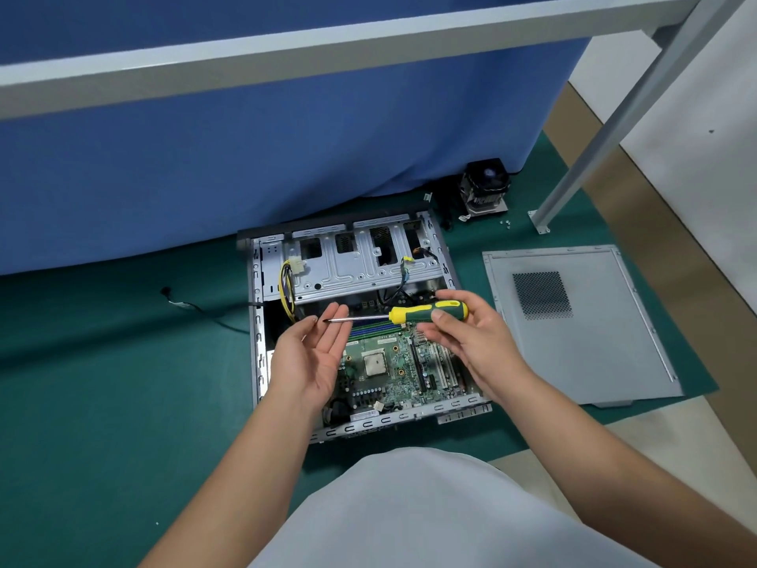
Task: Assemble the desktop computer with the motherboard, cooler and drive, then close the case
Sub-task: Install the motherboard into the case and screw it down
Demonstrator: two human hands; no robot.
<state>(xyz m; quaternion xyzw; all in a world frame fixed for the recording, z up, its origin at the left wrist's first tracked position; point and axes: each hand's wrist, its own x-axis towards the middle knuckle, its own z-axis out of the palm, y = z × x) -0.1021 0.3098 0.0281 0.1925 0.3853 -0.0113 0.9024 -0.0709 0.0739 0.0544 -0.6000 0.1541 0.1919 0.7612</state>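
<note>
In the head view, both bare forearms are extended forward and held above the open grey metal computer case (pixel 262 321), which lies on its side on the green floor mat (pixel 102 383), near the mat's far edge by the blue cloth drape (pixel 286 137). The right hand (pixel 463 334) is turned palm inward, its fingers and thumb curled round the yellow-and-green handle of a screwdriver (pixel 428 312); the steel shaft is pointed leftward, roughly level. The left hand (pixel 315 354) is held palm up with fingers straight and spread slightly, nothing being gripped; the screwdriver tip is seen at its fingertips, though whether it touches them cannot be told. The green motherboard (pixel 393 371) is seated inside the case, below the hands. The black finned cooler with fan (pixel 485 188) stands on the mat beyond the case's far right corner, well apart from it. The flat grey perforated side panel (pixel 573 321) is laid on the mat's right edge, just beside the case.
</note>
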